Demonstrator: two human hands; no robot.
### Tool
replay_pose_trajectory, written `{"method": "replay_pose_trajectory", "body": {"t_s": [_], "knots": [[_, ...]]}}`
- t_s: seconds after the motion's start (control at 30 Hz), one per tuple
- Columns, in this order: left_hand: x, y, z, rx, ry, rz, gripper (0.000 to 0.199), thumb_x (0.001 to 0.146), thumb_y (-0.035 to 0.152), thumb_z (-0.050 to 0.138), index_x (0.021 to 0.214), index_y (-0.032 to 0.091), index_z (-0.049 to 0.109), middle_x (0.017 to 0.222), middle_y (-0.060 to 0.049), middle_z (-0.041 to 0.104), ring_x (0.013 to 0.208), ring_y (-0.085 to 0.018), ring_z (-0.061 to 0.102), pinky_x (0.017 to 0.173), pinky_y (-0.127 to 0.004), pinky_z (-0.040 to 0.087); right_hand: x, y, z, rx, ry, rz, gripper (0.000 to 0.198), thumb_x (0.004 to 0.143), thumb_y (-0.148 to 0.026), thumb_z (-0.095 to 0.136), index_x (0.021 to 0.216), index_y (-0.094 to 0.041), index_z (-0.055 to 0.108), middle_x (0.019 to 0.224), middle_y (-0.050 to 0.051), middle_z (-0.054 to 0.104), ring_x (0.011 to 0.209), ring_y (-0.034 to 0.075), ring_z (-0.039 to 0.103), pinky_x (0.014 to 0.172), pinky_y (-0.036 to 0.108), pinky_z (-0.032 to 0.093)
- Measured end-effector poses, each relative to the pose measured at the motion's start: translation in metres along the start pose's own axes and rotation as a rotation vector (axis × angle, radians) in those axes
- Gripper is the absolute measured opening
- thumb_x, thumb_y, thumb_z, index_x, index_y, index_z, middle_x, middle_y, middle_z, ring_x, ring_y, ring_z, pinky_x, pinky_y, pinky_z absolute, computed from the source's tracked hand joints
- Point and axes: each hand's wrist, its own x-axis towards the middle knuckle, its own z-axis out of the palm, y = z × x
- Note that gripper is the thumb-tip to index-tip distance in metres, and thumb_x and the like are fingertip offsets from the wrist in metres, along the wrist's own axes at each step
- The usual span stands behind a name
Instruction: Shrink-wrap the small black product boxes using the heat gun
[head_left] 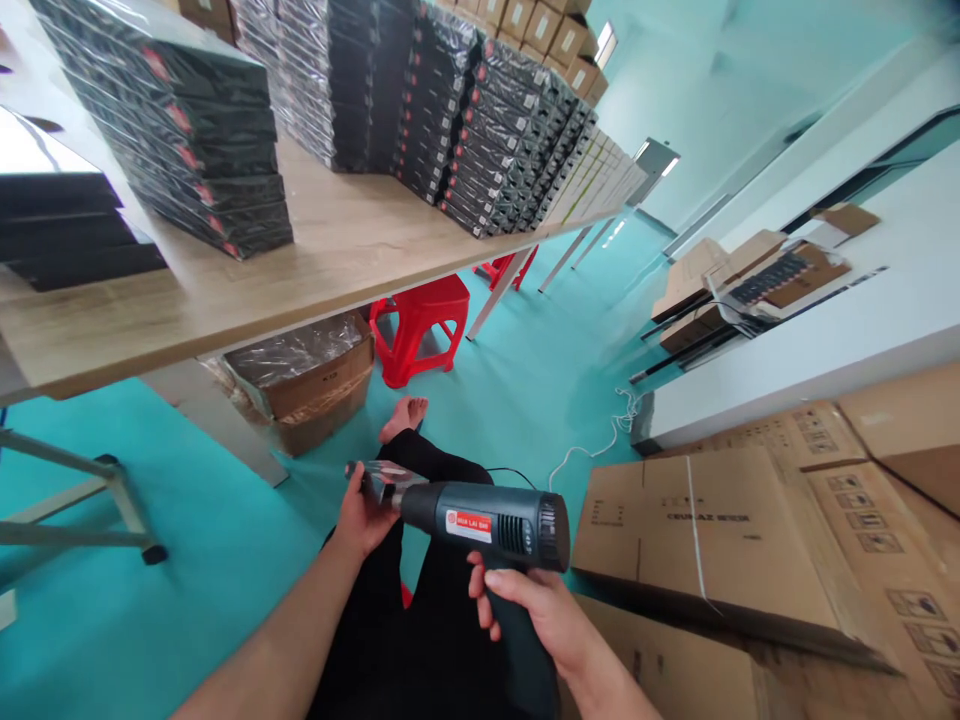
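My right hand is wrapped round the handle of a dark heat gun with a red-and-white label. The gun's metal nozzle points left, close against a small dark box in shiny clear wrap. That box is gripped in my left hand, with the thumb on its near side; the fingers behind it are partly hidden. Both hands are above my black-clad legs. Whether the nozzle touches the wrap, I cannot tell.
Stacks of film-wrapped dark boxes stand on the wooden table. Beneath it are an open carton and a red stool. Large cardboard cartons crowd my right side. A white cable lies on the floor.
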Motion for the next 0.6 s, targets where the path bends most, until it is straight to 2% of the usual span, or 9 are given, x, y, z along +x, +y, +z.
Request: {"method": "replay_pose_trajectory", "body": {"t_s": [0.13, 0.27, 0.4, 0.47, 0.6], "knots": [[0.0, 0.0, -0.003, 0.033, -0.058, -0.004, 0.04, 0.076, 0.043, 0.052, 0.104, 0.015, 0.054, 0.104, -0.014, 0.06, 0.1, -0.032, 0.054, 0.08, -0.054, 0.042, -0.002, -0.001, 0.002, -0.039, 0.095, -0.021, 0.03, 0.075, -0.031, 0.056, 0.098, -0.012, 0.06, 0.079, 0.007, 0.06, 0.06, 0.013, 0.055, 0.053, 0.026, 0.046], [0.001, 0.001, -0.005, 0.005, -0.056, -0.004, 0.028, 0.077, 0.036, 0.053, 0.095, 0.016, 0.057, 0.091, -0.01, 0.064, 0.088, -0.025, 0.059, 0.079, -0.046, 0.045, -0.003, -0.001, 0.006, -0.08, -0.028, -0.017, 0.028, 0.073, -0.028, 0.058, 0.096, -0.012, 0.062, 0.079, 0.007, 0.061, 0.059, 0.014, 0.055, 0.054, 0.027, 0.045], [0.0, 0.001, -0.002, 0.037, -0.071, -0.027, 0.03, 0.077, 0.037, 0.051, 0.098, 0.016, 0.057, 0.096, -0.011, 0.063, 0.09, -0.027, 0.059, 0.078, -0.049, 0.044, -0.001, -0.004, 0.012, -0.093, 0.024, -0.094, 0.028, 0.075, -0.03, 0.055, 0.096, -0.014, 0.063, 0.083, 0.007, 0.061, 0.063, 0.014, 0.055, 0.055, 0.028, 0.046], [-0.001, 0.001, -0.001, 0.038, -0.062, -0.032, 0.029, 0.077, 0.037, 0.051, 0.096, 0.016, 0.057, 0.093, -0.01, 0.064, 0.088, -0.027, 0.059, 0.078, -0.049, 0.044, 0.0, -0.006, 0.013, -0.127, 0.017, -0.06, 0.026, 0.075, -0.03, 0.055, 0.094, -0.014, 0.063, 0.078, 0.006, 0.06, 0.061, 0.014, 0.055, 0.054, 0.028, 0.045], [0.001, 0.001, -0.004, -0.006, -0.045, -0.008, 0.027, 0.076, 0.034, 0.053, 0.091, 0.013, 0.058, 0.083, -0.01, 0.065, 0.083, -0.025, 0.061, 0.078, -0.044, 0.046, 0.0, -0.004, 0.015, -0.197, -0.106, -0.049, 0.02, 0.073, -0.029, 0.059, 0.081, -0.012, 0.065, 0.063, 0.003, 0.059, 0.057, 0.014, 0.055, 0.058, 0.029, 0.045]]}}
